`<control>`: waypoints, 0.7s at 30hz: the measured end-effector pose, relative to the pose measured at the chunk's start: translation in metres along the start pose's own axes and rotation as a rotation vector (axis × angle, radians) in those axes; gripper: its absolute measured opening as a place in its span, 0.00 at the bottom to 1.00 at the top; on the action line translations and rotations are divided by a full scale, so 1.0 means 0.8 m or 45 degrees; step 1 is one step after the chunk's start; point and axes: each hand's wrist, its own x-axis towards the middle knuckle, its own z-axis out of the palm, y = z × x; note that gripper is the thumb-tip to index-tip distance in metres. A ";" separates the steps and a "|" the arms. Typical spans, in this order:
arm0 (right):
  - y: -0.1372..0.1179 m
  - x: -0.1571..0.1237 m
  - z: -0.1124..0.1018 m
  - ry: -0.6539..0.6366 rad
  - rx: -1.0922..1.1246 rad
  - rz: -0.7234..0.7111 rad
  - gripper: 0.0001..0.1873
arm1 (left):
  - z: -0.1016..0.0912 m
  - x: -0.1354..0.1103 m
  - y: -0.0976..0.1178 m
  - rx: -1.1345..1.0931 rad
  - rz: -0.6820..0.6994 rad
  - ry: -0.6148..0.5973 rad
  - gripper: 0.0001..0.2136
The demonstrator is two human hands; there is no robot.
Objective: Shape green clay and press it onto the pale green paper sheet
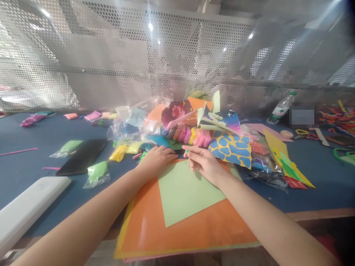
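Note:
My left hand (pixel 156 159) lies palm down on the far corner of a light green paper sheet (pixel 184 192), its fingers stretched flat. My right hand (pixel 202 162) rests beside it at the same corner, with fingers curled and pinched together; what they hold, if anything, I cannot make out. The green sheet lies on a stack of orange paper (pixel 183 229) in a clear sleeve at the table's near edge. Just beyond my fingers is a heap of coloured clay sticks (pixel 191 135) and a blue and yellow patterned sheet (pixel 231 148).
The blue table (pixel 33 162) carries bagged green clay (pixel 97 173), a black pad (pixel 83 156), a white box (pixel 27 208) at the near left and a plastic bottle (pixel 281 107) at the back right. Perforated metal screens stand behind. More craft paper lies at right (pixel 288 164).

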 end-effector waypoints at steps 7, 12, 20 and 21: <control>0.000 0.002 -0.002 0.074 -0.066 -0.038 0.15 | -0.009 0.002 0.000 -0.099 -0.095 0.244 0.12; 0.006 0.005 -0.002 0.162 -0.275 -0.048 0.12 | -0.015 -0.004 -0.007 -0.122 -0.121 0.247 0.13; 0.006 -0.011 0.005 -0.055 -0.833 -0.026 0.06 | -0.008 -0.006 -0.020 -0.263 -0.036 0.164 0.14; 0.006 -0.012 0.004 -0.050 -0.822 -0.023 0.07 | -0.011 -0.006 -0.017 -0.311 -0.043 0.194 0.14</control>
